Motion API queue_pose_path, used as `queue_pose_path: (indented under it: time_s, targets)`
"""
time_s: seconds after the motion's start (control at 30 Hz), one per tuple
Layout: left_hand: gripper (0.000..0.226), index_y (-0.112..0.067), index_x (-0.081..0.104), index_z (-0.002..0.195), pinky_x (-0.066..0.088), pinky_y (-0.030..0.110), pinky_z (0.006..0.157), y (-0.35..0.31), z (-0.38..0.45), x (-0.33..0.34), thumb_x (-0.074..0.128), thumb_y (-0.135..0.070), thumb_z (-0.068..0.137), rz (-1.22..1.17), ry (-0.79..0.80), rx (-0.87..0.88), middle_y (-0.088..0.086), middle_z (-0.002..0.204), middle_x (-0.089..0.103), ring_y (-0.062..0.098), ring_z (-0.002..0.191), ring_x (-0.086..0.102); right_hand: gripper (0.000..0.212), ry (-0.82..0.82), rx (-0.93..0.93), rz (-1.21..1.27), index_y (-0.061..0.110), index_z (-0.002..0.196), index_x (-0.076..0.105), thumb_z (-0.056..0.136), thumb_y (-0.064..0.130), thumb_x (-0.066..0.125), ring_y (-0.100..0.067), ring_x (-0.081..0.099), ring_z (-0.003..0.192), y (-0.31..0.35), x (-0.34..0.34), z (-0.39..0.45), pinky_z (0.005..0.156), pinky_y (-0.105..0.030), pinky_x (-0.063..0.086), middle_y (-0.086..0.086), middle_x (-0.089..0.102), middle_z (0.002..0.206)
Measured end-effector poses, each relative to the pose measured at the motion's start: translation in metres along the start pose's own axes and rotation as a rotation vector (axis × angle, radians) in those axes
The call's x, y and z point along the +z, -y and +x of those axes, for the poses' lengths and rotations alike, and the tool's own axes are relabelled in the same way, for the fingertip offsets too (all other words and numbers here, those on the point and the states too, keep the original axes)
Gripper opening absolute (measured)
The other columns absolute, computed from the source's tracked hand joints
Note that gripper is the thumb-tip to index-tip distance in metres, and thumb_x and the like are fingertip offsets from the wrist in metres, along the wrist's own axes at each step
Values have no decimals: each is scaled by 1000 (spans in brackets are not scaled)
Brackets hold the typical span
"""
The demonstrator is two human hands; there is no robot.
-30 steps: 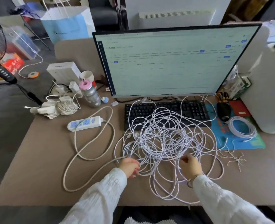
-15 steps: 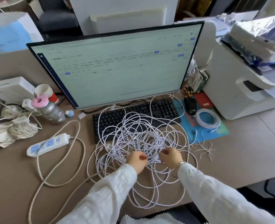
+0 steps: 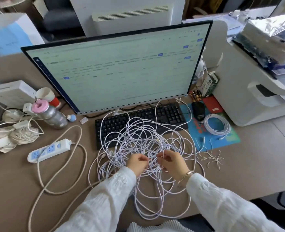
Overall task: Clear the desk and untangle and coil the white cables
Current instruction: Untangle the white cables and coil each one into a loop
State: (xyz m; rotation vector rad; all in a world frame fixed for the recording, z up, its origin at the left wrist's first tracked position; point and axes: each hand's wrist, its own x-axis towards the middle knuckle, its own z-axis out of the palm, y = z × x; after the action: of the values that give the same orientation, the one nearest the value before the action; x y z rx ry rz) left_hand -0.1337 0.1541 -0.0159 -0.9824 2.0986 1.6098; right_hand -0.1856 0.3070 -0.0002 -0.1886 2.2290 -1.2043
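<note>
A: Location of the white cables?
B: Piled in one loose tangle on the brown table, in front of the monitor. Far loops draped over the black keyboard; near loops hung past the table's front edge.

A: State of the left hand?
B: Set low in the tangle, fingers curled round cable strands. White sleeve down to the wrist.

A: And the right hand?
B: Just beside the left, fingertips pinched on a strand at the tangle's near middle. Thin bracelet at the wrist. Hands close together, not touching.

A: Anything already coiled?
B: One neat white coil on the blue mouse mat, right of the keyboard and near the black mouse. Scatter of thin twist ties on the table below the mat.

A: Left side of the table?
B: White power strip with blue sockets, its thick beige cord looped widely toward the front edge. Beyond it, a grey bottle with a pink cap, a white cup, a white box, and a heap of cords and adapters.

A: Right side?
B: Large white printer, with foil-wrapped stacks on top. Batteries and a red card between monitor and printer.
</note>
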Motion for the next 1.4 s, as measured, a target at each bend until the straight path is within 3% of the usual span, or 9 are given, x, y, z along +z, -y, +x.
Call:
queue_pose_path:
  time_s: [0.2, 0.27, 0.33, 0.43, 0.7, 0.83, 0.97, 1.17, 1.4]
  targets:
    - [58, -20, 51, 132, 34, 23, 104, -20, -25, -27, 77, -20, 80, 395, -386, 614, -6, 132, 44, 7, 120, 43, 15, 150, -267, -252, 26, 90, 68, 95, 16, 57, -6, 65, 69, 20, -32, -24, 74, -27, 56, 10, 68, 77]
    - [33, -19, 64, 118, 31, 38, 113, -33, -31, -34, 70, -25, 86, 592, -310, 795, -2, 131, 55, 14, 123, 48, 16, 218, -316, -278, 22, 104, 69, 96, 22, 56, -13, 68, 76, 28, -34, -28, 77, -26, 56, 3, 71, 82]
    - [14, -21, 69, 91, 44, 40, 102, -47, -44, -45, 61, -32, 93, 633, -171, 745, -3, 99, 70, 10, 91, 63, 19, 171, -336, -183, 18, 107, 69, 95, 25, 55, -23, 69, 74, 35, -35, -29, 75, -34, 58, -2, 71, 79]
    - [39, -13, 59, 69, 53, 32, 67, -56, -56, -70, 56, -42, 94, 411, -51, 547, -4, 59, 59, 7, 48, 52, 8, 19, -315, -111, 21, 90, 68, 91, 25, 62, -23, 68, 67, 38, -40, -24, 70, -41, 59, 0, 70, 69]
    - [38, -13, 45, 58, 21, 20, 34, -30, -80, -151, 61, -23, 91, -585, 49, 215, -4, 48, 25, 10, 34, 23, 19, 91, -237, -432, 19, 72, 62, 89, 26, 66, -8, 59, 60, 18, -24, -23, 64, -23, 50, 4, 65, 67]
    - [18, -2, 66, 83, 31, 16, 37, -14, -93, -186, 61, -12, 69, -1081, 121, 175, -4, 51, 35, 6, 37, 32, 16, 113, -141, -72, 7, 81, 68, 89, 20, 65, -7, 62, 55, 18, -26, -43, 60, -21, 53, -2, 66, 65]
    - [24, -11, 66, 108, 38, 18, 37, 3, -102, -193, 45, -15, 98, -787, 26, 211, -1, 60, 46, 8, 38, 41, 27, 74, -168, -44, 0, 82, 68, 92, 23, 61, -14, 59, 51, 36, -3, -68, 53, -21, 49, -4, 64, 59]
    - [29, -2, 66, 108, 26, 18, 34, -6, -126, -175, 44, -18, 101, -414, 221, 273, 2, 61, 48, 8, 41, 34, 17, 68, -388, -92, 27, 99, 68, 96, 16, 55, -5, 51, 46, 78, 35, -96, 50, -21, 46, 7, 58, 55]
    - [21, -4, 65, 98, 51, 34, 68, -18, -151, -135, 50, -19, 100, -10, 289, 205, 16, 98, 69, 27, 84, 64, 9, -45, -559, -65, 16, 89, 62, 86, 10, 68, -11, 61, 59, 119, 62, -111, 56, -24, 52, 1, 68, 76]
